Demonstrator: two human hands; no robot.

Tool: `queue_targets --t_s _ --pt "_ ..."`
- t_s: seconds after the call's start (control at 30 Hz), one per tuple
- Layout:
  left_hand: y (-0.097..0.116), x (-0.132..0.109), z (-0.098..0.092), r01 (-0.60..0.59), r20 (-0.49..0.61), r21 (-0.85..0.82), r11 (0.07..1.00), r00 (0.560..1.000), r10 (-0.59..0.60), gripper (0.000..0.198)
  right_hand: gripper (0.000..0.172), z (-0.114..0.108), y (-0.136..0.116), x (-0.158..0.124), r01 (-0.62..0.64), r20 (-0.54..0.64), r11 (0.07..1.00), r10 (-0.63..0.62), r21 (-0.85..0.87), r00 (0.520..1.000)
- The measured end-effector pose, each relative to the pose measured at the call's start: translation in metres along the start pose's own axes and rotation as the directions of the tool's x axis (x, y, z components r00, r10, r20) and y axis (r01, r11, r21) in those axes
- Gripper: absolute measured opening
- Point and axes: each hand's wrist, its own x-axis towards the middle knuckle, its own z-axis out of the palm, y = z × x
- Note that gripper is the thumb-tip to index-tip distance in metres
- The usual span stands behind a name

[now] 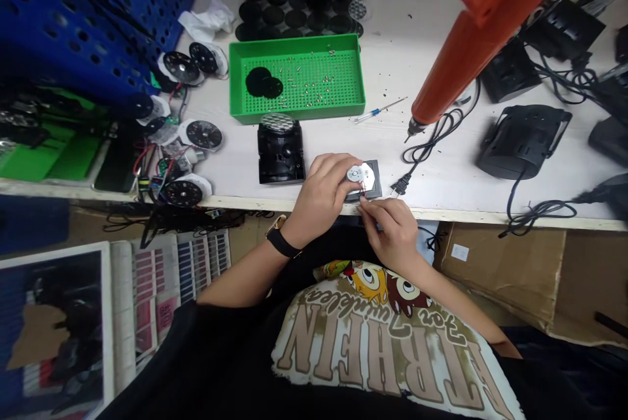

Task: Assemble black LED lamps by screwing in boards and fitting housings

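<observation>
Near the table's front edge my left hand (321,190) has thumb and fingers closed round a small round silver motor (354,173). The motor is over a square dark frame (377,176) with a white plate (367,179) on it. Thin red and dark wires (363,189) run down from the motor. The fingertips of my right hand (395,231) are pinched together at the lower end of these wires. Left of the hands stands a black housing (281,157) with a round, pale, dotted disc (277,122) at its far end.
Behind lies a green tray (297,112) with small screws and black discs. An orange power screwdriver (441,73) hangs at the right, near a small screwdriver (375,112) and a plug (401,184). Wired lamp parts (201,135) lie left; black lamp housings (523,139) stand right.
</observation>
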Motion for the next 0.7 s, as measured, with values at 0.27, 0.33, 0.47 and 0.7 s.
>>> queue_targets --t_s 0.27,0.33,0.47,0.7 --pt "-0.003 0.015 -0.014 -0.047 0.232 0.002 0.999 0.972 0.045 0.027 0.015 -0.001 -0.002 -0.002 -0.039 0.025 0.999 0.039 0.001 0.999" --pt "-0.006 0.015 -0.014 -0.058 0.227 0.002 0.998 0.972 0.056 0.027 0.017 0.000 -0.002 -0.003 -0.042 0.017 0.999 0.042 0.007 0.999" --pt "-0.008 0.011 -0.011 -0.043 0.178 0.004 0.999 0.983 0.041 0.026 0.016 0.002 -0.003 -0.003 -0.048 0.003 0.999 0.048 0.008 0.999" --pt "-0.010 0.010 -0.008 -0.033 0.189 -0.037 0.999 0.981 0.039 0.025 0.019 0.001 -0.004 -0.004 -0.063 0.011 0.998 0.063 0.021 0.998"
